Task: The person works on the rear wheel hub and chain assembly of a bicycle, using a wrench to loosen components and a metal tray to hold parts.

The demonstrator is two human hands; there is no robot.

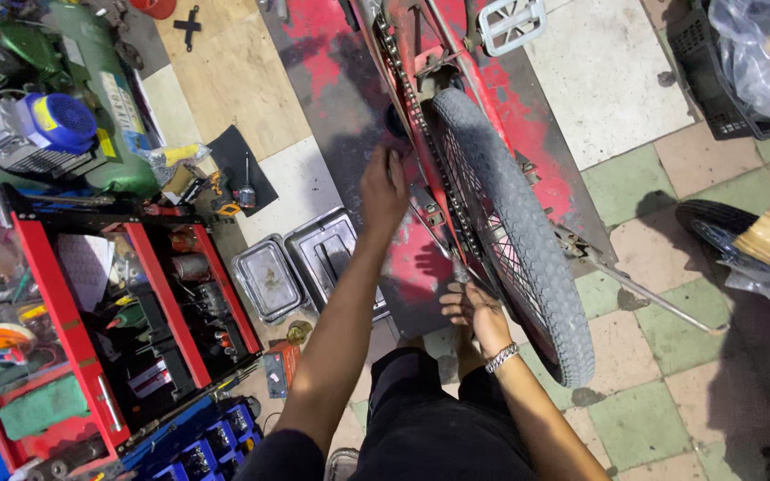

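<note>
Head view, my left hand [385, 183] spread flat against the red bicycle frame [456, 76], right hand [474, 307] fingers loosely parted at the rear wheel [514, 232], clamping nothing, metal trays [300, 263] left.

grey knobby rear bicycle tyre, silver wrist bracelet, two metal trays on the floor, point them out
grey knobby rear bicycle tyre [528, 232], head view, tread
silver wrist bracelet [501, 358], head view, chain links
metal trays [269, 278], head view, left tray's floor

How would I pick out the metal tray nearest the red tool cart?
Start at the red tool cart on the left. Two metal trays lie just right of it; yours is the left tray, shallow and unlidded, unlike its neighbour with a dark handle.
</note>
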